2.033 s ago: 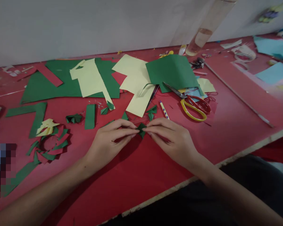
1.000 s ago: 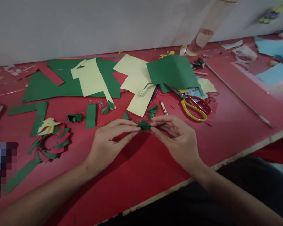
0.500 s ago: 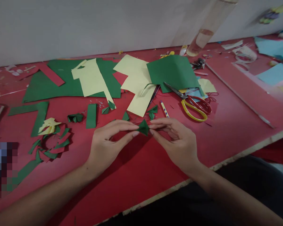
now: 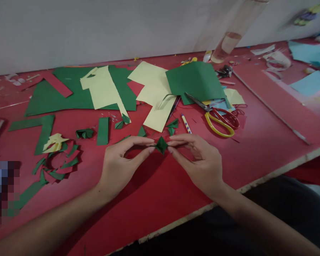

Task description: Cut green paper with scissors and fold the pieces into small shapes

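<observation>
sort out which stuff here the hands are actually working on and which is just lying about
In hand:
- small folded green paper piece, pinched between left hand and right hand

Lying about:
- scissors
- pencil
- green sheets
- pale yellow sheets
- green strip
- ring of green pieces
- bottle

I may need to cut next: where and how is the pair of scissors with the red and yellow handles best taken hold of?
Take the red-and-yellow-handled scissors by the handle loops, coming from the near right. They lie flat on the red table, loops towards the table's front edge and clear of paper, while the blades point away, onto the folded green paper sheet.
</observation>
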`<control>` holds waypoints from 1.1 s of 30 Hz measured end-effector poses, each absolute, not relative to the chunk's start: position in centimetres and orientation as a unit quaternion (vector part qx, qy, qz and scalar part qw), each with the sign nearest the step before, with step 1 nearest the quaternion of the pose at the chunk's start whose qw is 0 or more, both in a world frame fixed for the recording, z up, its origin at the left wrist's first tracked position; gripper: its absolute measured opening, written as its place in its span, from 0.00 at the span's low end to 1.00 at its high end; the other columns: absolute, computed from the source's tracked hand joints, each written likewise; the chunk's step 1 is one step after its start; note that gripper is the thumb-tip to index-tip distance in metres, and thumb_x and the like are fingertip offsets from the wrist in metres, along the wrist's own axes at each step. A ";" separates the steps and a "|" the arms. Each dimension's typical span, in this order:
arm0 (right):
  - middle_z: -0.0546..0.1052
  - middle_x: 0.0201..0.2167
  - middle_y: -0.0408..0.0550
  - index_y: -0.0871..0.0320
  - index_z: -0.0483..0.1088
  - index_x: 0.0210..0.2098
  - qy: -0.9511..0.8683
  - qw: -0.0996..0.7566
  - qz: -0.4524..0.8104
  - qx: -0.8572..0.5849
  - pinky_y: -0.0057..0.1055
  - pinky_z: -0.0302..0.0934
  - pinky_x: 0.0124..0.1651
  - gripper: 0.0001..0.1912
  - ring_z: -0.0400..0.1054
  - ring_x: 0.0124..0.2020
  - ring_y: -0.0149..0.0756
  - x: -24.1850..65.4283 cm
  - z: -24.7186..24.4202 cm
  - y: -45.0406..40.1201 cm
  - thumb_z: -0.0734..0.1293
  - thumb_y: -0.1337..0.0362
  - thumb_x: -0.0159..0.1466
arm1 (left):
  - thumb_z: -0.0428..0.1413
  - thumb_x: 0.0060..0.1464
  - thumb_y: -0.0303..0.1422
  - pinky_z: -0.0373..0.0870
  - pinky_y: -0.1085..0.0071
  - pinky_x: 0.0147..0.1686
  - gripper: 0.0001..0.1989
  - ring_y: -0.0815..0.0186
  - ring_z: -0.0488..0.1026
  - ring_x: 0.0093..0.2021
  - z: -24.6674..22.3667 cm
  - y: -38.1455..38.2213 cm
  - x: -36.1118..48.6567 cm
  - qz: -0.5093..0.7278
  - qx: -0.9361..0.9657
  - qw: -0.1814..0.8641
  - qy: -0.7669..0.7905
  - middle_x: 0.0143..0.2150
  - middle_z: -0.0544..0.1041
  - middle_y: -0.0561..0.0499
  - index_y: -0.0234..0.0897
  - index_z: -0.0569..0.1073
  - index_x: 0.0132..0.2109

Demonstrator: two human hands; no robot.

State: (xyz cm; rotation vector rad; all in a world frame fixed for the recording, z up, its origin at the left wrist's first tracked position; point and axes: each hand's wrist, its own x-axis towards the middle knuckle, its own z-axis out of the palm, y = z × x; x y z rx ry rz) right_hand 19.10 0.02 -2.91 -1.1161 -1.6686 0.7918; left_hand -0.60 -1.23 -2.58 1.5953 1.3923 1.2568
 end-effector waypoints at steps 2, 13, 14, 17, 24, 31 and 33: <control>0.82 0.39 0.43 0.51 0.74 0.46 -0.660 0.482 0.359 -0.451 0.33 0.76 0.48 0.13 0.79 0.41 0.34 19.1 -2.9 0.0 0.71 0.72 0.64 | 0.65 0.56 0.27 0.82 0.72 0.45 0.06 0.66 0.82 0.38 -2.5 -1.2 -0.6 0.480 0.614 0.328 0.534 0.38 0.85 0.55 0.42 0.81 0.40; 0.81 0.36 0.41 0.51 0.73 0.46 -0.612 0.482 0.419 -0.466 0.30 0.76 0.48 0.15 0.79 0.40 0.32 18.9 -2.8 0.1 0.73 0.71 0.62 | 0.65 0.56 0.26 0.82 0.70 0.45 0.07 0.65 0.82 0.39 -2.5 -1.3 -0.6 0.498 0.612 0.327 0.521 0.39 0.84 0.53 0.41 0.80 0.41; 0.81 0.36 0.42 0.51 0.74 0.46 -0.617 0.477 0.413 -0.470 0.31 0.76 0.47 0.14 0.79 0.39 0.32 18.9 -2.9 0.1 0.73 0.70 0.62 | 0.64 0.56 0.25 0.82 0.70 0.45 0.07 0.65 0.82 0.40 -2.5 -1.3 -0.6 0.499 0.610 0.330 0.520 0.40 0.84 0.53 0.41 0.80 0.42; 0.81 0.36 0.41 0.51 0.73 0.47 -0.628 0.472 0.410 -0.464 0.31 0.76 0.48 0.15 0.78 0.40 0.33 18.9 -3.0 0.2 0.73 0.71 0.62 | 0.64 0.56 0.25 0.81 0.72 0.45 0.08 0.66 0.82 0.40 -2.6 -1.3 -0.5 0.505 0.609 0.339 0.509 0.40 0.84 0.53 0.40 0.80 0.42; 0.80 0.36 0.39 0.51 0.71 0.48 -0.610 0.473 0.466 -0.433 0.27 0.75 0.49 0.17 0.78 0.40 0.29 18.9 -2.8 0.3 0.72 0.73 0.62 | 0.63 0.57 0.24 0.80 0.75 0.47 0.09 0.68 0.81 0.42 -2.7 -1.1 -0.6 0.490 0.613 0.377 0.492 0.41 0.83 0.52 0.40 0.79 0.44; 0.81 0.35 0.42 0.53 0.72 0.46 -0.600 0.456 0.489 -0.439 0.29 0.77 0.46 0.15 0.79 0.39 0.32 18.9 -2.5 0.4 0.73 0.72 0.61 | 0.61 0.57 0.23 0.81 0.71 0.46 0.10 0.66 0.81 0.41 -2.4 -0.9 -0.8 0.480 0.632 0.399 0.460 0.40 0.82 0.50 0.39 0.78 0.45; 0.81 0.35 0.42 0.53 0.72 0.46 -0.600 0.453 0.494 -0.437 0.29 0.77 0.46 0.15 0.79 0.39 0.32 18.8 -2.4 0.4 0.72 0.72 0.61 | 0.61 0.58 0.23 0.81 0.71 0.46 0.09 0.66 0.80 0.42 -2.5 -0.8 -0.8 0.478 0.635 0.404 0.453 0.40 0.81 0.50 0.39 0.78 0.44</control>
